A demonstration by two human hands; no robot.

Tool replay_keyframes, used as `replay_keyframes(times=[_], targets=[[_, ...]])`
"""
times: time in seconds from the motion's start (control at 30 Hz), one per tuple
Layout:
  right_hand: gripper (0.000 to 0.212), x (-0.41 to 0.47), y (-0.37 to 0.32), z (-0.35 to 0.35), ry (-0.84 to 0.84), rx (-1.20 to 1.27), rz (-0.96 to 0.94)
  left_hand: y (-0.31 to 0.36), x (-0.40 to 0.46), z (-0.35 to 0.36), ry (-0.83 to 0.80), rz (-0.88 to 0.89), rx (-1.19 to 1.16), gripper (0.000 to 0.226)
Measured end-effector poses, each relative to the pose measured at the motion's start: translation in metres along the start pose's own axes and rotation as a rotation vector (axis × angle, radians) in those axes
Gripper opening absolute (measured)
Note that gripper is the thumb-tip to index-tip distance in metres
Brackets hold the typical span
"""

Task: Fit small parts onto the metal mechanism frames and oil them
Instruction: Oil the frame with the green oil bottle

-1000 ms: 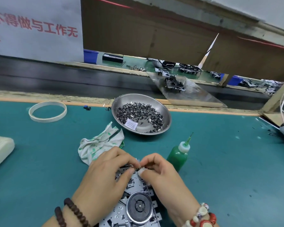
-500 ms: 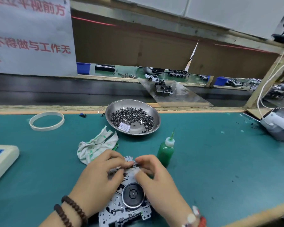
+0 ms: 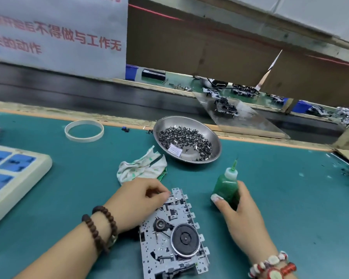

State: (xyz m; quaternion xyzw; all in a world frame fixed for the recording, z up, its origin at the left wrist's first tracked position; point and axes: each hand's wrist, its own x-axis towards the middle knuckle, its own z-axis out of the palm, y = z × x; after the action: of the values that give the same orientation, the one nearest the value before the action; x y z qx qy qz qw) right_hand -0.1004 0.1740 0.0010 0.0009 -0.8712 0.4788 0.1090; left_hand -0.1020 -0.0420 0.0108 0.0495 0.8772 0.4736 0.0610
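A grey metal mechanism frame (image 3: 174, 236) with a black round wheel lies flat on the green mat in front of me. My left hand (image 3: 137, 202) rests on the frame's far left corner, its fingers curled over the edge. My right hand (image 3: 238, 210) grips the green oil bottle (image 3: 226, 186), which stands upright on the mat just right of the frame, nozzle up. A steel bowl (image 3: 210, 137) holding several small dark metal parts and a white label sits further back.
A crumpled white cloth (image 3: 141, 168) lies between the bowl and my left hand. A white ring (image 3: 84, 130) lies at the back left, a cream power strip (image 3: 14, 170) at the left edge. A conveyor belt (image 3: 89, 93) runs behind the mat.
My right hand left the frame's top edge and moved right to grasp the oil bottle. My left hand stayed on the frame. The view swung left and tilted.
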Motion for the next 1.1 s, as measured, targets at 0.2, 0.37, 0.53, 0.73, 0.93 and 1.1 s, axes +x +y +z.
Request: replay_keyframes(times=[0.2,0.37,0.53,0.73,0.93,1.1], targets=[[0.027,-0.003,-0.017,-0.003,0.074,0.431,0.015,-0.002,0.008,-0.003,-0.037,-0.084,-0.176,0.013],[0.008,0.009,-0.031,-0.003,-0.037,1.159,0.198,-0.001,0.010,-0.005,-0.051,-0.169,-0.288,0.015],[0.036,0.012,-0.036,0.003,-0.130,1.453,0.312,-0.002,0.011,-0.008,-0.073,-0.217,-0.318,0.015],[0.012,0.002,-0.034,0.012,0.151,0.875,0.018,-0.002,0.011,-0.008,-0.076,-0.228,-0.316,0.016],[0.044,-0.003,-0.030,0.014,0.181,0.632,-0.116,0.002,0.010,-0.009,-0.080,-0.246,-0.295,0.014],[0.045,-0.004,-0.027,0.014,0.204,0.604,-0.136,0.003,0.009,-0.008,-0.080,-0.255,-0.318,0.012]])
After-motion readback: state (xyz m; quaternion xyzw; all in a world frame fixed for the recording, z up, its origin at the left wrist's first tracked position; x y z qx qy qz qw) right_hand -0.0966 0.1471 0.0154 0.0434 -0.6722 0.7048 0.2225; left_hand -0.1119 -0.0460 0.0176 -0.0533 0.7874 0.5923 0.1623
